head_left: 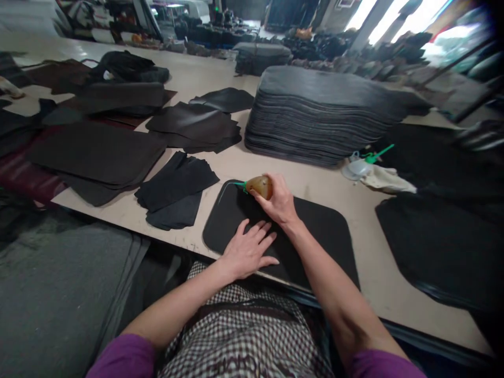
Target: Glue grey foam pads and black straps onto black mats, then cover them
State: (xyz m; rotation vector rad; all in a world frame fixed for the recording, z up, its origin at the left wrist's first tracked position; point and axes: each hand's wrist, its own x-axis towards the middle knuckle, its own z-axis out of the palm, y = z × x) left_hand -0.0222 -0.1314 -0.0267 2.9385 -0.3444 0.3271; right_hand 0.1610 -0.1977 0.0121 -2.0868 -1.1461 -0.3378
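Observation:
A black rounded-corner sheet [323,231] lies flat on the table in front of me. My left hand [248,249] rests on its near part, palm down, fingers spread. My right hand [277,199] is closed round a small amber squeeze bottle [260,186] with a green nozzle. The nozzle tip points left and touches the sheet's far left corner, where a thin pale line follows the edge.
A tall stack of dark sheets [318,115] stands beyond. Small black pieces [177,186] lie to the left, larger dark panels [98,152] farther left. A second bottle with green nozzle [364,163] lies on a cloth at right. Another black sheet [441,247] is at right.

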